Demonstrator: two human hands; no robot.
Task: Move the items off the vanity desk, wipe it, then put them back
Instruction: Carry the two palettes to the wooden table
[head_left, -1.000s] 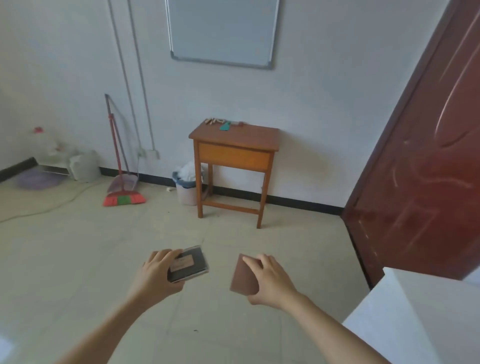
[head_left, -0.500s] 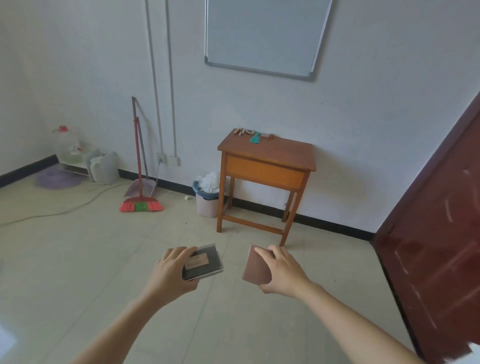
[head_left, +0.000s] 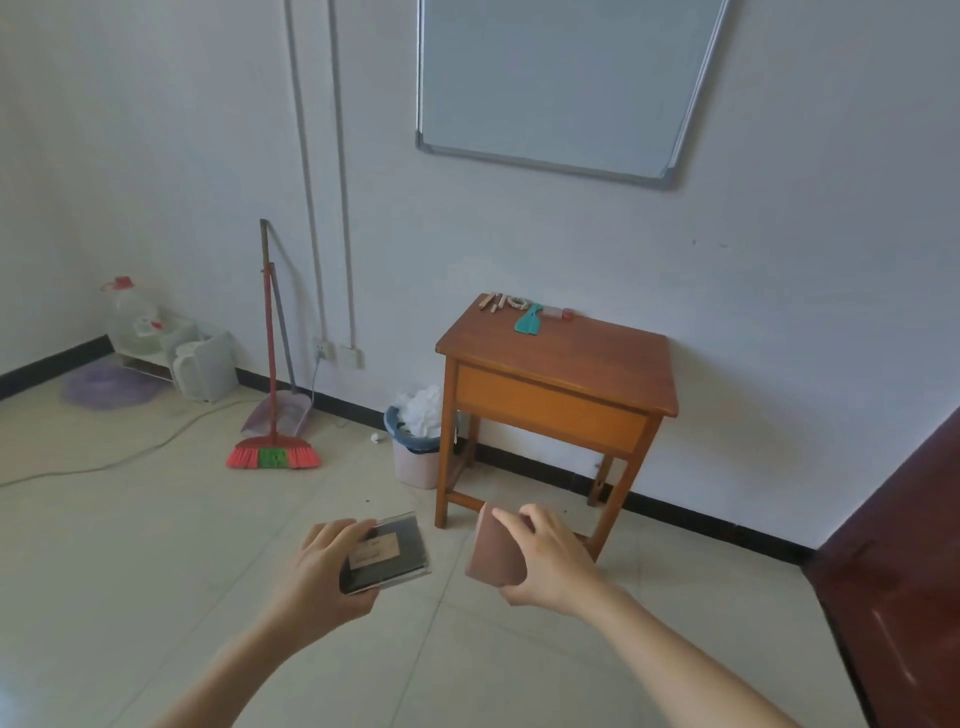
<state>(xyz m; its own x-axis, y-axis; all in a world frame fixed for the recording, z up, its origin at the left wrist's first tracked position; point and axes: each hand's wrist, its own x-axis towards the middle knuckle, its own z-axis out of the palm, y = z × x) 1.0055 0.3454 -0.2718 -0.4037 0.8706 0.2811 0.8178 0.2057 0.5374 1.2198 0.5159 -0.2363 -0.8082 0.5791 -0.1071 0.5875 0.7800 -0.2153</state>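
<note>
A small wooden vanity desk (head_left: 582, 358) stands against the white wall ahead. Near its back edge lie a teal comb (head_left: 528, 320), several small wooden clips (head_left: 493, 302) and a small reddish item (head_left: 558, 313). My left hand (head_left: 317, 571) grips a flat black case with a tan label (head_left: 387, 553). My right hand (head_left: 545, 564) holds a flat brown square piece (head_left: 493, 551) by its edge. Both hands are low in front of me, short of the desk.
A bin with white waste (head_left: 415, 447) stands left of the desk. A red broom and dustpan (head_left: 272, 415) lean on the wall, with a cable (head_left: 104, 462) trailing across the floor. A dark red door (head_left: 904, 561) is at the right, a whiteboard (head_left: 561, 83) above.
The view has shifted left and nearer the desk, which now looks larger. The white surface at the lower right has left the view. Both hands keep hold of their items.
</note>
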